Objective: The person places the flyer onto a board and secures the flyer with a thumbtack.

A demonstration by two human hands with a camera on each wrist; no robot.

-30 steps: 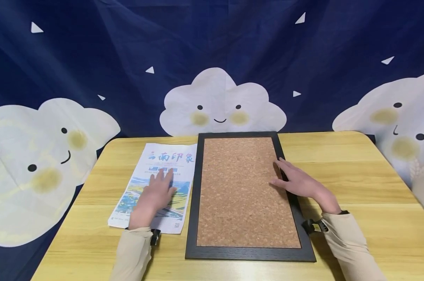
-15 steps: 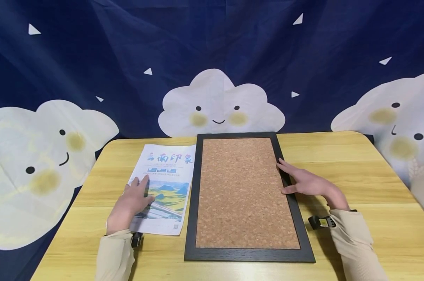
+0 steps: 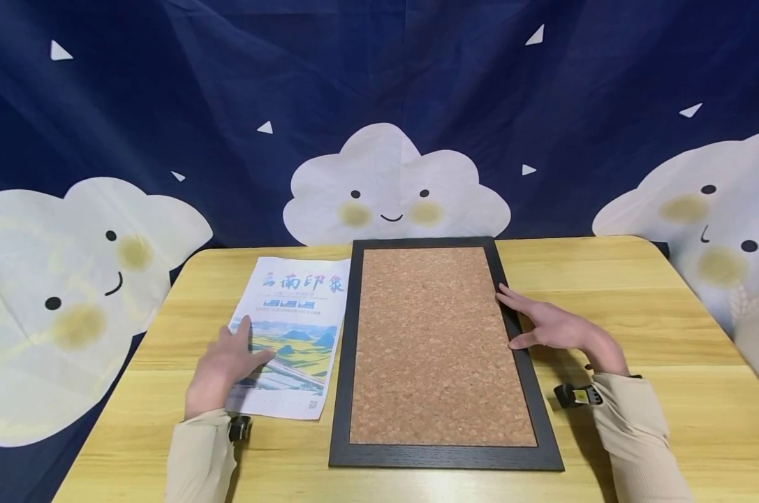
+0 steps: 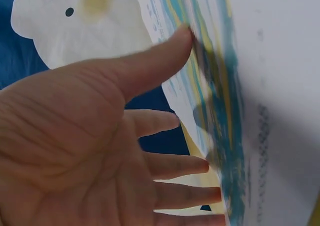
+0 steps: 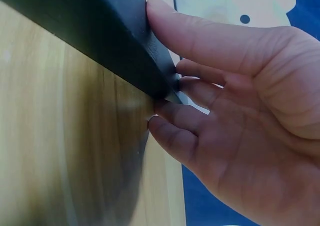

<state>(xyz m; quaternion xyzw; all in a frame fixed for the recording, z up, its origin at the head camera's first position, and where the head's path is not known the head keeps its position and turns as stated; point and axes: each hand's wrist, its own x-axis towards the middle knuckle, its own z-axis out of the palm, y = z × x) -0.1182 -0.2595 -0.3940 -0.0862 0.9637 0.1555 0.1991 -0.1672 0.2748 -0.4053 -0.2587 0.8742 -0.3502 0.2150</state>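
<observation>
Corkboard (image 3: pixel 443 342) in a black frame lies flat at the centre of the tabletop (image 3: pixel 643 307), its long axis running away from the person. Right hand (image 3: pixel 558 327) rests at the board's right rail, fingers straight, thumb on top and fingertips (image 5: pixel 165 94) against the outer edge; the right wrist view is too close to show whether the rail is lifted. Poster (image 3: pixel 291 334) lies just left of the corkboard, parallel to it, title at the far end. Left hand (image 3: pixel 223 363) sits on the poster's near left edge, fingers spread, thumb (image 4: pixel 160 56) on the print; the left wrist view is blurred and the poster's near left corner is hidden under the palm.
</observation>
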